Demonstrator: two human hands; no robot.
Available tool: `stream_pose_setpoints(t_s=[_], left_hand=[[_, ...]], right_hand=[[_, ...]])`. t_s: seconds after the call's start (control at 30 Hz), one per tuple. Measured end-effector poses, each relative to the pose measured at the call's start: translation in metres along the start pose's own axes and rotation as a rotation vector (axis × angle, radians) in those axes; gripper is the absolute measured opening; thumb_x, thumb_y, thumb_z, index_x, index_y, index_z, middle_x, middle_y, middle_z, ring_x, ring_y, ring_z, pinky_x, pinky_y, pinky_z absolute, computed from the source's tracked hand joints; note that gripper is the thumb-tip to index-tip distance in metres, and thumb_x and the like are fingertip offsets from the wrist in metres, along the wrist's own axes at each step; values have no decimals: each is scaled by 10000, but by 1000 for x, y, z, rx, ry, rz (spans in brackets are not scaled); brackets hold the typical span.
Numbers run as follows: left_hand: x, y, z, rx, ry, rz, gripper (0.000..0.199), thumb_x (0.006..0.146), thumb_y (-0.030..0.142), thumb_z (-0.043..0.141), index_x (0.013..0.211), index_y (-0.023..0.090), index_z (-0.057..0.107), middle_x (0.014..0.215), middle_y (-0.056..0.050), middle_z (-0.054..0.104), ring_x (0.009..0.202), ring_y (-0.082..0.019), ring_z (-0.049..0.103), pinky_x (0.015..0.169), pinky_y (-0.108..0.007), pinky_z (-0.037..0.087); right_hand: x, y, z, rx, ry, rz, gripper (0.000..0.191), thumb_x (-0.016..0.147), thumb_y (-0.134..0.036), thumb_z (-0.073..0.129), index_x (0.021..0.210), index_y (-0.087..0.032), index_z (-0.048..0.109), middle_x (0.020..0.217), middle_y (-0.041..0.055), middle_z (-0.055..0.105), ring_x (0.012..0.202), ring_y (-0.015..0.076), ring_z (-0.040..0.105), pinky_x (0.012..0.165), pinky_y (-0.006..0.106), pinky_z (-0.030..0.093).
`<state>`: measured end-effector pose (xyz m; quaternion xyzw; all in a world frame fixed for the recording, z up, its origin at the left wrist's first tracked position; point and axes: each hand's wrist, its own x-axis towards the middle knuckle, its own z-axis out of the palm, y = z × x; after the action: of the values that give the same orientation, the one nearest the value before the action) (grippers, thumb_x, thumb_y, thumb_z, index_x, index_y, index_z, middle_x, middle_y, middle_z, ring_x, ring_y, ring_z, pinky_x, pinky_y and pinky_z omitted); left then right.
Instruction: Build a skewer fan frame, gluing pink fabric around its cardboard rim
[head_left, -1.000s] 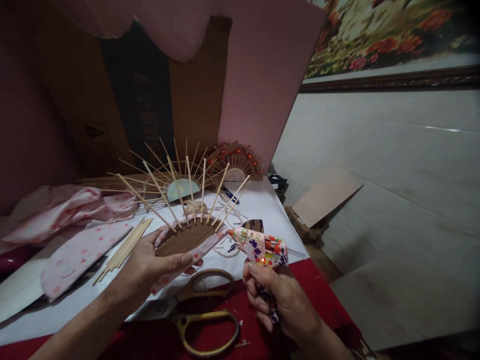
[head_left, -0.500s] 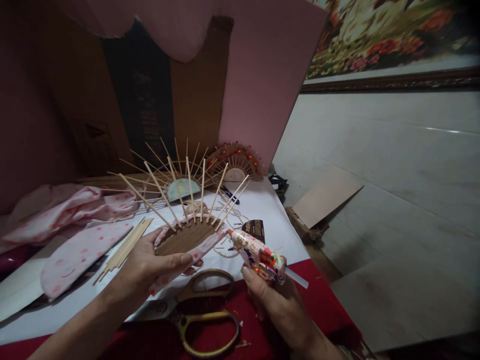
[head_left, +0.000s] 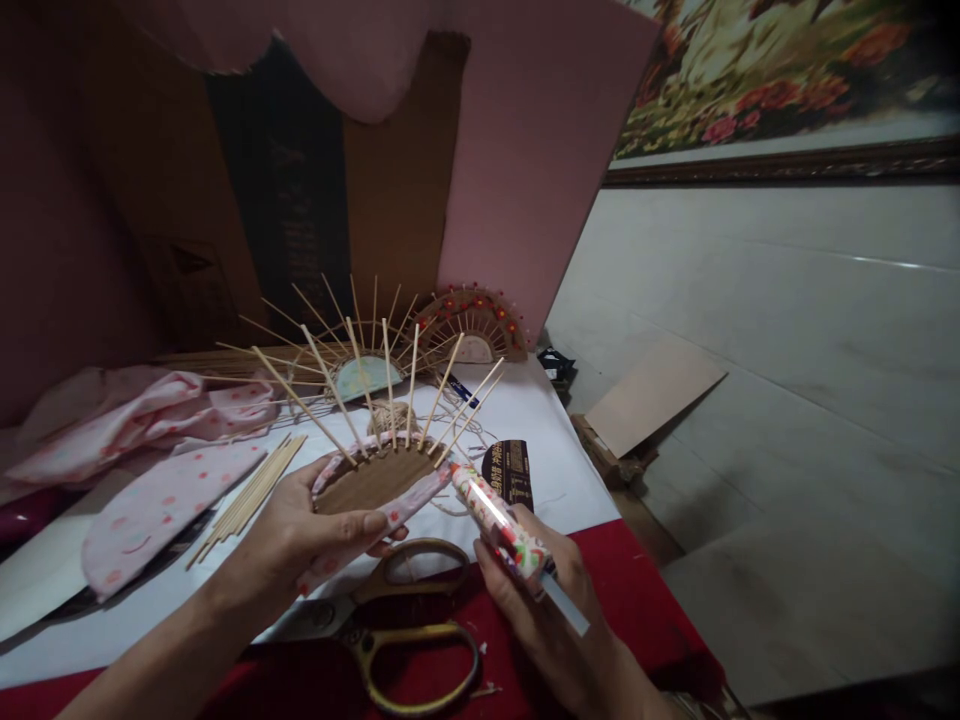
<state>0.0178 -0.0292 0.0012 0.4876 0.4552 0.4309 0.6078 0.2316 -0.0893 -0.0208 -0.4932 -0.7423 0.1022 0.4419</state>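
Note:
My left hand (head_left: 315, 530) grips a half-round cardboard piece (head_left: 382, 482) edged with pink dotted fabric, its thumb on the near rim. Several thin wooden sticks (head_left: 386, 370) fan upward from its far edge. In my right hand (head_left: 547, 590) is a flower-patterned glue gun (head_left: 495, 510), a clear glue stick poking out of its rear. The gun's tip is at the right corner of the cardboard piece; whether they touch I cannot tell. Below them lie large scissors (head_left: 420, 640) with gold-coloured handles.
Loose sticks (head_left: 247, 500) and a dotted fabric-covered piece (head_left: 157, 520) lie at the left. Behind are a stick fan with a green centre (head_left: 367, 377), a red-beaded fan (head_left: 472, 322) and twine (head_left: 391, 418). A black label (head_left: 517, 470) lies behind the gun.
The glue gun has turned, its rear swinging down and toward me, and my right hand has shifted its hold. The cardboard piece with its sticks has moved slightly right.

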Motion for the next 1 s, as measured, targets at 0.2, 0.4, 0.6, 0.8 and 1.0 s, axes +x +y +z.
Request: stream_pose_setpoints(t_s=[0.2, 0.4, 0.6, 0.8, 1.0], left_hand=[[0, 0, -2, 26, -50, -13, 632, 574, 270, 796, 1124, 143, 511, 713, -79, 728, 667, -237, 665, 586, -302, 536], [-2, 1, 2, -37, -8, -1, 654, 541, 230, 802, 1124, 157, 516, 731, -60, 725, 636, -230, 665, 538, -291, 537], [-1, 0, -1, -1, -35, 5, 568, 545, 260, 803, 1055, 155, 576, 734, -72, 726, 660, -241, 664, 557, -299, 529], [1, 0, -3, 1, -50, -15, 590, 558, 260, 796, 1094, 152, 575, 743, -79, 728, 680, -245, 664, 581, -304, 524], [-2, 2, 2, 0, 5, 23, 618, 514, 301, 815, 1070, 165, 582, 729, -72, 721, 630, -255, 661, 536, -308, 520]], right_hand=[[-3, 5, 5, 17, 1, 4, 103, 862, -181, 483, 761, -202, 482, 680, 13, 538, 590, 155, 551, 559, 260, 437], [-4, 9, 5, 19, -51, 5, 74, 858, -185, 460, 787, -206, 467, 714, 18, 531, 615, 162, 530, 562, 267, 403], [-7, 11, 5, 11, -54, -53, 36, 845, -174, 475, 823, -202, 472, 738, 10, 532, 641, 156, 519, 578, 264, 366], [-6, 8, 5, 19, -28, 2, 100, 862, -179, 451, 763, -195, 460, 698, 5, 508, 606, 140, 511, 546, 245, 360], [-9, 9, 6, 1, -79, 22, 58, 848, -173, 481, 796, -199, 478, 706, -2, 531, 611, 142, 521, 581, 249, 379]])
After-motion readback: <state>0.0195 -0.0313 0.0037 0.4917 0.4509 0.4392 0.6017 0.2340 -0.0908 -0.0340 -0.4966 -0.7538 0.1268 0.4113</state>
